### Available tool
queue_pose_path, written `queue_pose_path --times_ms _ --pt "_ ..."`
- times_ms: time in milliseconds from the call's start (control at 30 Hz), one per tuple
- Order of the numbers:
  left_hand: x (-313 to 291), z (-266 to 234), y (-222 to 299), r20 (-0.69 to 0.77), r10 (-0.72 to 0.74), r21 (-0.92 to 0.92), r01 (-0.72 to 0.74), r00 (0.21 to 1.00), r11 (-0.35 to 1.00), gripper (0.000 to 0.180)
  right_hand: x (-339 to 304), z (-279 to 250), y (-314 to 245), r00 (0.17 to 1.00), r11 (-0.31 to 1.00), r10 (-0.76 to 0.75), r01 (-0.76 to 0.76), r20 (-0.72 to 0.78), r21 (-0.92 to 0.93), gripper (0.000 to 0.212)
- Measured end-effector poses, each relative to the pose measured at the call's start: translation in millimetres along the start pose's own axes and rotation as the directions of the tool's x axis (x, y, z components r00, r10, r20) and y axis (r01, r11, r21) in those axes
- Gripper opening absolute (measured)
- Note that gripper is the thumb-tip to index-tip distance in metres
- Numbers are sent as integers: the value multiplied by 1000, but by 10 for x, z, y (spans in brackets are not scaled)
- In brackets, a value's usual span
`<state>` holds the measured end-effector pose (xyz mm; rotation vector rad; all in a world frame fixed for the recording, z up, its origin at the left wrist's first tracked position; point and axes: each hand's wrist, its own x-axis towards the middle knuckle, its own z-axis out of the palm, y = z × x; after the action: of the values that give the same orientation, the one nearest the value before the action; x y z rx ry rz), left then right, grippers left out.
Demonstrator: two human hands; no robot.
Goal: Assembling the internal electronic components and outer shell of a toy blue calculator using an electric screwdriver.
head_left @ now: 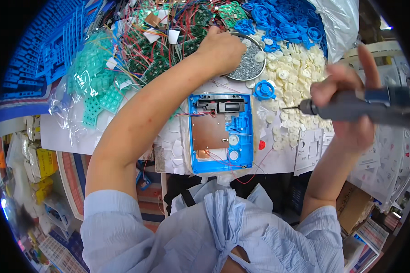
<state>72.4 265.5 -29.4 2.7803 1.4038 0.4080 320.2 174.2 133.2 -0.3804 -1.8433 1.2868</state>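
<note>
My left hand (222,51) reaches over the left side of a round metal dish (263,68) full of small grey screws (249,61). Its fingers are curled down, and whatever they pinch is hidden. On the right, my right hand (351,86) grips a grey electric screwdriver (351,107), held level with its thin bit pointing left; one finger is raised. Between my arms lies a blue plastic housing (249,150), its inside facing up. It contains a brown board (209,129), a black part (230,107) along the far edge, white round discs (233,139) and thin wires.
White plastic discs (291,68) are heaped right of the dish, with blue ring-shaped parts (282,22) behind. Green circuit boards (155,50) with tangled wires pile up at the far left-centre, beside bagged teal pads (95,68). Blue housings (54,50) are stacked far left.
</note>
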Motion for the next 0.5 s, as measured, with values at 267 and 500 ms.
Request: queue_pose_path --times_ms 267,500 --pt "-565 -541 173 -105 -7 -651 -64 994 756 11 199 152 363 992 981 29 -52 126 187 53" --pt "-1123 -776 550 -90 -168 -849 13 982 528 8 120 627 380 984 959 -87 125 -155 254 35"
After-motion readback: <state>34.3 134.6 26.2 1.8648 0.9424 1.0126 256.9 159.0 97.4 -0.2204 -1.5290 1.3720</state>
